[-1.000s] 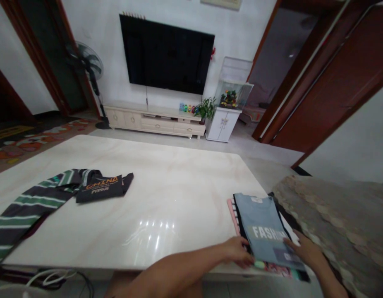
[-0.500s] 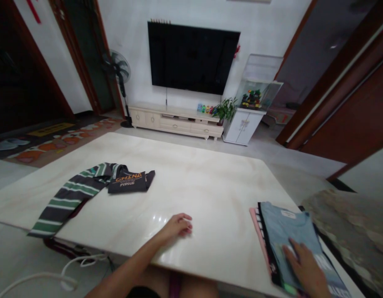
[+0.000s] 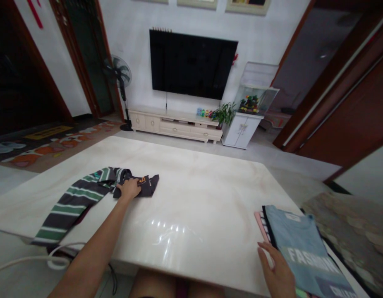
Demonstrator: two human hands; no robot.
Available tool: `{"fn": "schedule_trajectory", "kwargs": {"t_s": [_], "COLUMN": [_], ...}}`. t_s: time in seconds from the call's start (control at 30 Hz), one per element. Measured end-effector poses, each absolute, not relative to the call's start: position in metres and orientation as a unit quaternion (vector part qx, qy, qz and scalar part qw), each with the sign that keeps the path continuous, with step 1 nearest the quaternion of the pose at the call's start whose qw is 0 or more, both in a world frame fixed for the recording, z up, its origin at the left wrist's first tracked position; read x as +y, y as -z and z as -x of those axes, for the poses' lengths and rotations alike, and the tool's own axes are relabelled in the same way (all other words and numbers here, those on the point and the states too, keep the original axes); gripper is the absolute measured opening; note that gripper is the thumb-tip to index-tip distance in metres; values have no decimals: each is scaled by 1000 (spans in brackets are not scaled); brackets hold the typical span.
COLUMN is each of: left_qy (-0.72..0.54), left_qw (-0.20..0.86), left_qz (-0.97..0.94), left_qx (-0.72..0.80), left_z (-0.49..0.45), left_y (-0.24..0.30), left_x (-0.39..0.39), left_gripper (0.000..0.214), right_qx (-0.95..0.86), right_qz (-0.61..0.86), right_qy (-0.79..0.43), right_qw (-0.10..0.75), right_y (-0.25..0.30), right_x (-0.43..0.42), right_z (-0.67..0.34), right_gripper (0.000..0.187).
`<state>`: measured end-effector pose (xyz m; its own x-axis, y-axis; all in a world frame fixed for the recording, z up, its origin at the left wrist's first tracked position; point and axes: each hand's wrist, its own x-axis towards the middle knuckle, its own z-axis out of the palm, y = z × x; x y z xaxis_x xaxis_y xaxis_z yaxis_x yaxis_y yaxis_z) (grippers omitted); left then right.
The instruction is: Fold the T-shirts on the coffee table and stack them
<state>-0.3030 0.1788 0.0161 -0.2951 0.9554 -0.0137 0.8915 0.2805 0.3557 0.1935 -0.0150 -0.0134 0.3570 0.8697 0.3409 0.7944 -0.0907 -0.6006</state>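
Hands: left on dark garment, right open

Bench: white, glossy top, faint pale veining, rounded far right corner, lights reflected near the front. Left side: one striped garment, green, dark grey and white, laid lengthwise to the near edge. Adjoining its far end: one dark shirt, folded, orange print. Right side, near edge: one clothes stack, blue-grey lettered shirt uppermost, pink garment showing at left.
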Motion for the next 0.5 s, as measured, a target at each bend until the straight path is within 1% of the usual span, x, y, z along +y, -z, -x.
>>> {"fn": "schedule_trajectory", "kwargs": {"t_s": [0.13,0.23,0.4,0.5], "left_qy": [-109,-106,-157,-155], "left_qw": [146,190,268,354], "left_qz": [-641,-703,-799,-833], "left_qx": [746,677,515,396], "left_z": [291,253,153,113], "left_y": [-23,-17,6,6], "left_x": [167,135,45,3], "left_gripper": [28,20,26,28], "right_qx": [-564,-573,-628,-648], "right_qz": [735,716,622,593], "right_qy": [-95,-147,-272,-292], "right_qw": [364,371,381,378], "right_y": [7,3,10,18], "right_x": [-12,-6,7,15], "right_z": [-181,-152,-84,-62], "right_gripper": [50,44,31,31]}}
